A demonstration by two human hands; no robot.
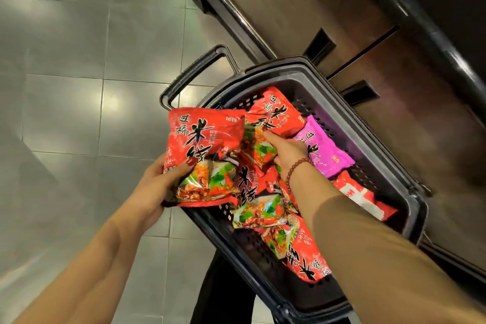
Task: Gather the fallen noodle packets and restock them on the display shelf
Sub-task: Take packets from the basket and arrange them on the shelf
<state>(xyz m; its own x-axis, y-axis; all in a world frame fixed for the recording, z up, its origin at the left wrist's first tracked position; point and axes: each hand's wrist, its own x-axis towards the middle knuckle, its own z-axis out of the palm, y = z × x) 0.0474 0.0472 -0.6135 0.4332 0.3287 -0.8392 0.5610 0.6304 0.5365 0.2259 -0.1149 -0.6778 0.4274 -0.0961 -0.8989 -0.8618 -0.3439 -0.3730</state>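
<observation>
Bare at the lower left, one forearm rises toward the middle of the view, and the left hand (157, 181) grips a red noodle packet (205, 150) by its seven o'clock corner. The thumb is pressed on the printed face and the fingers are curled behind it. That packet hangs over the basket's nine o'clock edge, clear of the grey tiled floor (79, 87). The black shopping basket (276, 67) stands on the floor, with its loop handle (194, 68) pointing to eleven o'clock.

At the basket's centre, the right hand (286, 152), with a beaded bracelet (294, 168) at the wrist, reaches into the heap. Its thumb lies on a second red packet (252, 144) and the fingers curl under that packet's edge, pinching it. More packets fill the basket:
- another red one (276, 113) at twelve o'clock
- a purple packet (323, 150) at two o'clock
- a red-and-white packet (360, 194) at four o'clock
- a glossy red packet (305, 250) at six o'clock, beside the olive sleeve (381, 258)

A brown display fixture (315, 8) runs along the right, just beyond the basket.

The gathering looks finished, since no packets lie on the visible floor. The step in hand appears to be pulling packets out for restocking. The next move likely calls for lifting the second packet free without dragging its slippery neighbours out. Both packets would then go up toward the shelf, which is out of view.
</observation>
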